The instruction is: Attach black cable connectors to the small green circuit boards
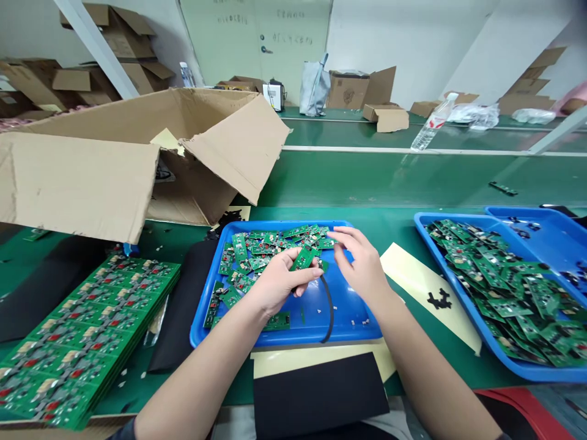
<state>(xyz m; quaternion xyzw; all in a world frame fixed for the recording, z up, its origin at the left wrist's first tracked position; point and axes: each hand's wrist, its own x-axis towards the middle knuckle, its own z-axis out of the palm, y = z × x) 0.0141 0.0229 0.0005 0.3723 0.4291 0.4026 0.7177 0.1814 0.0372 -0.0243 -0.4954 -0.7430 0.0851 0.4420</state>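
Note:
My left hand [287, 275] grips a small green circuit board [304, 258] between thumb and fingers, above a blue tray [208, 305]. My right hand [360, 260] is just right of it, fingers apart and curved, fingertips close to the boards at the tray's back edge. Whether a fingertip touches one I cannot tell. Several loose circuit boards [241, 247] lie in the left and back of the tray. A thin black strip [330, 305] curves from below the held board to the tray's front rim; whether it is attached to the board is unclear.
Left lies a stack of unseparated circuit board panels [87, 330], behind it a large open cardboard box [77, 183]. On the right, another blue tray [440, 256] is heaped with boards. Yellow paper [413, 275] bears small black pieces [439, 299]. A black sheet [321, 394] lies in front.

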